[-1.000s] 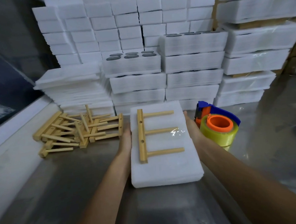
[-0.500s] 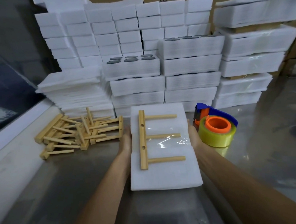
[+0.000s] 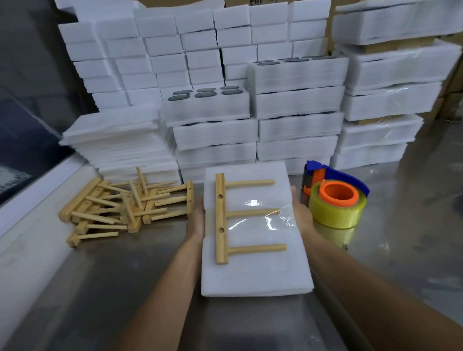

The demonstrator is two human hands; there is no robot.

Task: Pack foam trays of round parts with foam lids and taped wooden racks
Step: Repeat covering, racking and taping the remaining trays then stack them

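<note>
My left hand and right hand grip the long sides of a foam pack held between them above the steel table, a wooden rack taped on top, loose racks left, tape dispenser right.

Wooden rack taped atop foam pack

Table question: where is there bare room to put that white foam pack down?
Bare metal table lies near the person, in front of the pile of wooden racks. More shows right of the tape roll, before the wrapped stacks. It is crowded at the back, where foam stacks fill the table. The left hand and right hand hold the foam pack.
</note>
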